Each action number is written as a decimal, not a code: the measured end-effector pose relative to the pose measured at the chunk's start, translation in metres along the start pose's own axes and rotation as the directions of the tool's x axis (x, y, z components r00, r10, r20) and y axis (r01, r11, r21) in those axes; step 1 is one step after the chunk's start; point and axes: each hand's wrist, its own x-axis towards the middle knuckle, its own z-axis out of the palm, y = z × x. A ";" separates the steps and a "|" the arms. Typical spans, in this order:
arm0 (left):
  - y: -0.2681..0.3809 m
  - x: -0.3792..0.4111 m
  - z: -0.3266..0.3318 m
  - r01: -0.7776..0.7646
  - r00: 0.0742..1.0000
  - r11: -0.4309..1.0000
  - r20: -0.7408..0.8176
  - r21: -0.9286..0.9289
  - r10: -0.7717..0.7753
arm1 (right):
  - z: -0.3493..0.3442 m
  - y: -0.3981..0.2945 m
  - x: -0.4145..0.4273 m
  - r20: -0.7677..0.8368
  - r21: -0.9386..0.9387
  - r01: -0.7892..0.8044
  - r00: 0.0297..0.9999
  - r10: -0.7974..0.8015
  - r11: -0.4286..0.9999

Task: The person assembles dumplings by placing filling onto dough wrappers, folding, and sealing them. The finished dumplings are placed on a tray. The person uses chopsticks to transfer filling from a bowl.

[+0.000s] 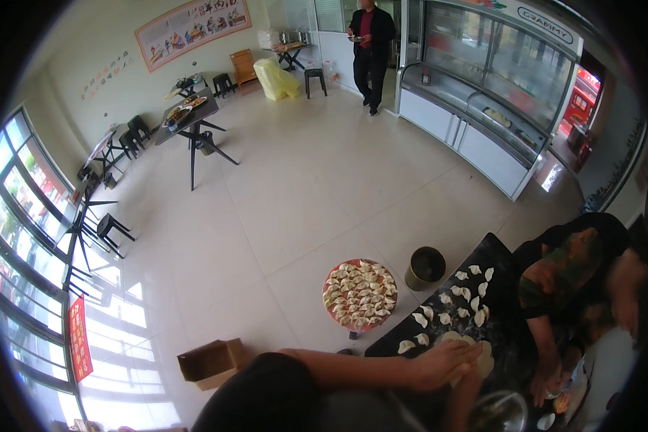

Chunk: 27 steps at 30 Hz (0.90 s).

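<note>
My left hand [447, 363] reaches in from the left over the black table [499, 259], its fingers together and laid over my right hand [466, 382], which comes up from below. Whether anything is between them is hidden. Under and beside the hands lie thin round dough wrappers [485, 360]. Folded dumplings [444, 318] lie scattered on the floured tabletop beyond the hands. A round red tray [329, 314] full of dumplings stands to the left of the table. A metal bowl [499, 413] is near my right forearm, partly cut off by the picture's edge.
A dark bin [425, 268] stands beside the table, and an open cardboard box [213, 364] lies on the floor. Another person [564, 275] works at the table's right side. A person holding a plate [371, 54] stands near a glass display fridge [486, 108]. A dining table [208, 105] bears dishes.
</note>
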 end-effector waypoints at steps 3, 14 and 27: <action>-0.013 0.001 0.000 0.016 0.999 1.000 0.031 0.003 -0.016 | -0.004 -0.028 0.001 -0.013 0.081 -0.030 0.999 0.031 0.996; -0.034 0.013 -0.004 0.398 0.894 0.905 0.159 0.149 -0.419 | -0.005 0.013 0.029 0.039 0.194 -0.064 0.998 0.057 0.979; -0.138 -0.041 -0.049 0.716 0.696 0.696 0.032 0.057 -0.718 | 0.003 0.200 0.261 -0.463 -0.101 -0.231 0.872 0.160 0.968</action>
